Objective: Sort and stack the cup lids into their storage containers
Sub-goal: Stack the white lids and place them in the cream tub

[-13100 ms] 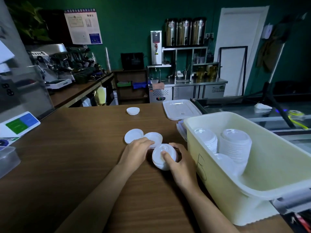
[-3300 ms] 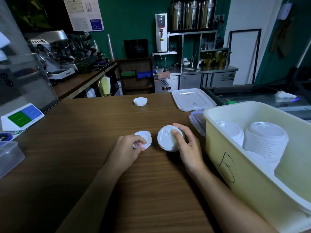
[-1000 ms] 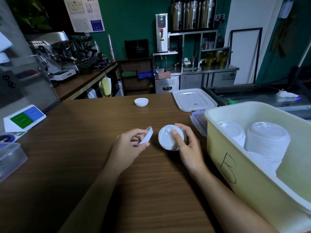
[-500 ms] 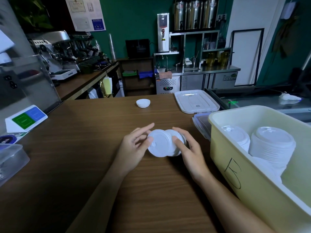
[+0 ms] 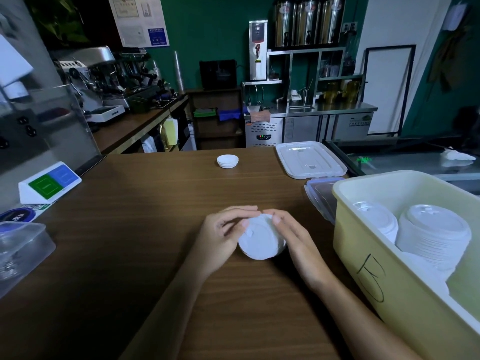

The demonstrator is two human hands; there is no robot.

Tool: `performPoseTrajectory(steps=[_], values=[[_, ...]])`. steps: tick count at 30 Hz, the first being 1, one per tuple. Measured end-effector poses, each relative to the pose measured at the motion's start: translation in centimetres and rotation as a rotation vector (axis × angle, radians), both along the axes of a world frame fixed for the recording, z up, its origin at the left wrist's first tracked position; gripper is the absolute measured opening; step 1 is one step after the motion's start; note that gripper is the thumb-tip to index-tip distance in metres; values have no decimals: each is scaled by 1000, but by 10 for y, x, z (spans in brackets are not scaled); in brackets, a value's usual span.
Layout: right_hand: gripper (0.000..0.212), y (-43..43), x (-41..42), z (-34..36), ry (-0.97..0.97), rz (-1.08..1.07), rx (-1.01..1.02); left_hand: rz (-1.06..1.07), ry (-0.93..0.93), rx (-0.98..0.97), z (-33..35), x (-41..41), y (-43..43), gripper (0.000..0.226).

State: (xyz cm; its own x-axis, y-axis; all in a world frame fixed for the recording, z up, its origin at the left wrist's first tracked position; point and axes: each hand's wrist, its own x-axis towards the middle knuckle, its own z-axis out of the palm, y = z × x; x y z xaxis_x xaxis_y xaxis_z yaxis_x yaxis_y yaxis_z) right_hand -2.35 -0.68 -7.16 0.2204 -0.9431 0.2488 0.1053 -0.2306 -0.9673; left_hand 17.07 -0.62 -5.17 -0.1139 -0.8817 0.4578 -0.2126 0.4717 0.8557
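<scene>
**Both hands on a lid stack, left of the yellow bin**

Left hand [image 5: 220,237] and right hand [image 5: 296,242] both grip one short stack of white cup lids [image 5: 261,242]. The stack sits on the wooden counter [image 5: 130,255] just left of the yellow bin [image 5: 389,281]. Left fingers curl over the stack's far edge, thumb on the top lid. Right fingers curl round the stack's right side, with the fingertips nearly meeting the left ones at the far edge. Top lid faces up, tilted a little toward the camera.

Inside the yellow bin there is a tall lid stack [image 5: 433,229] toward the right and a lower lid stack [image 5: 376,222] near the left wall. More lids lie lower by the front wall. The bin's outer front wall has a handwritten mark.

A clear container lid [image 5: 320,196] lies flat at the bin's far-left corner, partly hidden behind it. A white flat cover [image 5: 310,159] lies just beyond that, farther from the bin. A small lid pile [image 5: 227,161] sits far-left of the bin, well apart from both hands. A green-and-blue sign [image 5: 50,181] and a clear tub [image 5: 20,245] are at the counter's edge, farthest left of the bin.
</scene>
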Motion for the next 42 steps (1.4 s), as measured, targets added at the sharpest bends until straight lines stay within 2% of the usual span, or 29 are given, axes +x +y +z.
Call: performPoseTrajectory(steps=[4, 7, 12, 15, 19, 25, 27, 30, 33, 37, 42], values=[[34, 0, 0, -1, 3, 12, -28, 19, 50, -8, -2, -11, 3, 25], [34, -2, 0, -1, -31, -47, -16, 177, 146, 44, -2, -19, 6, 22], [33, -6, -2, -4, -93, -124, 9, 233, 47, 56, -6, -24, 9, 22], [31, -3, -2, -2, -75, -88, -8, 214, 119, 73, -6, -23, 8, 25], [34, -2, -2, -4, -59, -87, -22, 109, 109, 71, -8, -22, 7, 26], [32, -2, -2, -2, -99, -117, 6, 11, 177, 316, -19, -22, 0, 41], [32, -4, 0, -2, -124, -95, 29, -41, 232, 383, -20, -21, -1, 38], [37, -9, 6, 0, -125, -61, 63, -22, 256, 326, -19, -14, -4, 40], [38, -20, 17, 2, 21, -53, -4, 64, 271, 257, -20, -2, -11, 37], [32, -39, 28, -4, 267, -60, -108, 240, 134, 172, -29, 14, -22, 34], [36, -66, 34, -6, 301, -220, -156, 401, -125, 103, -38, 23, -35, 35]])
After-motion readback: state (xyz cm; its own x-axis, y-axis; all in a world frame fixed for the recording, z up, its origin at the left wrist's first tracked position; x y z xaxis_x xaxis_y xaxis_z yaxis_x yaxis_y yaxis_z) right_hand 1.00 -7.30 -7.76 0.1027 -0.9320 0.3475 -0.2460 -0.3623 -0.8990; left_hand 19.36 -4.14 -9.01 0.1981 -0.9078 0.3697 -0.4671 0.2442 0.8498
